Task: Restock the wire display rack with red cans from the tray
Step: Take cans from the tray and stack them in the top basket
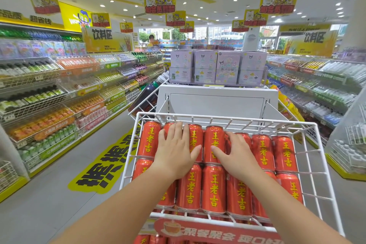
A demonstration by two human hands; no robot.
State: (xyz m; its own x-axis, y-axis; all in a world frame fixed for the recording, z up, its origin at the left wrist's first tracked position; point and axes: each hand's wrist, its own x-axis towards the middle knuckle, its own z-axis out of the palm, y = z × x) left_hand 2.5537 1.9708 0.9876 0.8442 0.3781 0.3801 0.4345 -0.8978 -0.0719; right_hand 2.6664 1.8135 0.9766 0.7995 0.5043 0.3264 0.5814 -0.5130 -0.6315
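Note:
A white wire display rack (316,164) holds several red cans (213,188) with yellow characters, lying in two rows. My left hand (175,150) rests flat with straight fingers on the back-row cans at the left. My right hand (235,154) lies flat on the back-row cans near the middle, its thumb touching one can. Neither hand holds a can. No tray is in view. More red cans (150,238) show in a lower tier below the red price sign (215,233).
Drink shelves (59,95) line the aisle on the left and more shelves (316,89) on the right. A white display stand (215,103) with purple boxes (217,67) rises behind the rack. A second wire basket with dark bottles (146,97) sits at back left. Grey floor lies to the left.

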